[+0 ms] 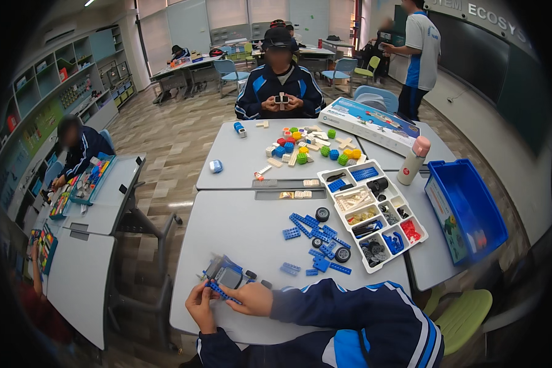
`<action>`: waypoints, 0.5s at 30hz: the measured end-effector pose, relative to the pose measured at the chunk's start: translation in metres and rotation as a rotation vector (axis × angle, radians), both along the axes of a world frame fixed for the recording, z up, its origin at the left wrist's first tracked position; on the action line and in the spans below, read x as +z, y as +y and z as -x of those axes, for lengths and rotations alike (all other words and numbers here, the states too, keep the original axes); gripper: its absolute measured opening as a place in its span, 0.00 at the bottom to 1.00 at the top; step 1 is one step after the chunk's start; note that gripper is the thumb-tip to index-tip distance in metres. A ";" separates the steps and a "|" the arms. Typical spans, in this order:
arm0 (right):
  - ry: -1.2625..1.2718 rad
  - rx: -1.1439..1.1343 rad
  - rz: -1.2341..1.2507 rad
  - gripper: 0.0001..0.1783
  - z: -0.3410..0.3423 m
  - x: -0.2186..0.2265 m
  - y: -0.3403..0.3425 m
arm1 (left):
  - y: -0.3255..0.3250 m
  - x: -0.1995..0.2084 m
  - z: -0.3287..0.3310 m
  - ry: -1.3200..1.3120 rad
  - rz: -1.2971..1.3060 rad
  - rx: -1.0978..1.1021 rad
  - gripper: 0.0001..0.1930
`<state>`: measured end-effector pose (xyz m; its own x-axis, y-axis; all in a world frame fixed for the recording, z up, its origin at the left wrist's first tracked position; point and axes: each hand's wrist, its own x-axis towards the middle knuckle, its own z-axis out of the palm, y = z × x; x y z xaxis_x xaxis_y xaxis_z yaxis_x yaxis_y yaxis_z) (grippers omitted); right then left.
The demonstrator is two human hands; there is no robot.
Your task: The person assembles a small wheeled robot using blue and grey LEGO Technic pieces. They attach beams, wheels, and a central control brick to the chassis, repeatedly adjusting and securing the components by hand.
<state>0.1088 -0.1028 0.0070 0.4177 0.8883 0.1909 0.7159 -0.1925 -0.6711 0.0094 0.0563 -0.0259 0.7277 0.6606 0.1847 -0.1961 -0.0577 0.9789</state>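
Head view. Left hand [200,306] is pinching the near-left end of a blue beam [224,292]; fingertips are closing on it. Right hand [254,299] is grasping the same beam from the other side, thumb lying along it. The beam is sitting between the two hands, low over the counter [227,224].

Just beyond both hands, a grey model [225,271] with dark wheels is showing blurred; whether it is joining the beam, cannot tell.

Ahead and to the right of the right hand, loose blue parts [321,264] are lying scattered, with loose tyres [322,214] among them. Farther out that way, a white tray [374,268] is holding sorted parts in compartments. Beyond it, a pale bottle [412,165] with a pink cap is standing upright; a blue bin [481,187] is resting farther right.

Well ahead of the hands, coloured blocks [289,147] are lying in a loose spread, a flat box [368,121] beside them. A co-worker [251,101] is sitting opposite, holding a small piece [281,99] in both hands.
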 end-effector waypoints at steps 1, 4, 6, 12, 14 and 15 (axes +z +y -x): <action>0.025 -0.003 0.087 0.29 0.003 0.002 -0.001 | -0.001 0.001 0.000 -0.008 0.013 0.004 0.10; 0.052 -0.007 0.162 0.29 0.005 0.005 -0.002 | -0.003 0.004 -0.001 0.008 0.018 0.002 0.10; 0.036 -0.003 0.073 0.29 0.005 0.005 0.000 | -0.003 0.006 0.000 0.014 0.037 -0.002 0.10; 0.077 0.048 0.045 0.28 0.000 0.004 -0.003 | -0.004 0.007 -0.002 -0.009 0.077 -0.014 0.10; 0.042 0.037 0.071 0.28 0.001 0.004 -0.003 | -0.004 0.007 -0.002 -0.019 0.060 -0.026 0.10; -0.025 0.014 0.077 0.28 0.004 0.003 -0.002 | -0.004 0.007 -0.002 -0.008 0.059 -0.031 0.11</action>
<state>0.1050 -0.1050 0.0102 0.4007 0.9067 0.1316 0.7355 -0.2327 -0.6363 0.0111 0.0523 -0.0186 0.7464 0.6479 0.1520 -0.2049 0.0063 0.9788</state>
